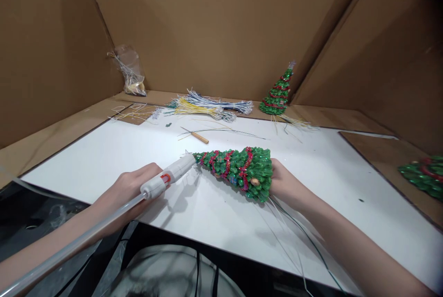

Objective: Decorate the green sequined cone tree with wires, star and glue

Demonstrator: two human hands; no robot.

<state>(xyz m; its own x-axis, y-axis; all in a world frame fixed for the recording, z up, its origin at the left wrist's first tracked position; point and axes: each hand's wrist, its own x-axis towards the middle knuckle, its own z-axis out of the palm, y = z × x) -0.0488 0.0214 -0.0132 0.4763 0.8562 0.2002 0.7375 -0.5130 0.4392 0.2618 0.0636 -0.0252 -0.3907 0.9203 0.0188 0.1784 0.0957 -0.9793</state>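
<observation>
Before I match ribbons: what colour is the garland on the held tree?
Red garland, in the head view.

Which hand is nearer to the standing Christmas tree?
Right. The right hand is in front of the standing Christmas tree; the left hand, holding the glue gun, is farther off, leftward.

Right hand [278,176] holds tree [238,170] (left [136,184], glue gun [178,170]).

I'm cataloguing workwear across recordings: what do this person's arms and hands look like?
The left hand and right hand wear no gloves, and no sleeve shows on the left forearm or right forearm. No watch or bracelet is visible; I cannot tell about rings.
</observation>
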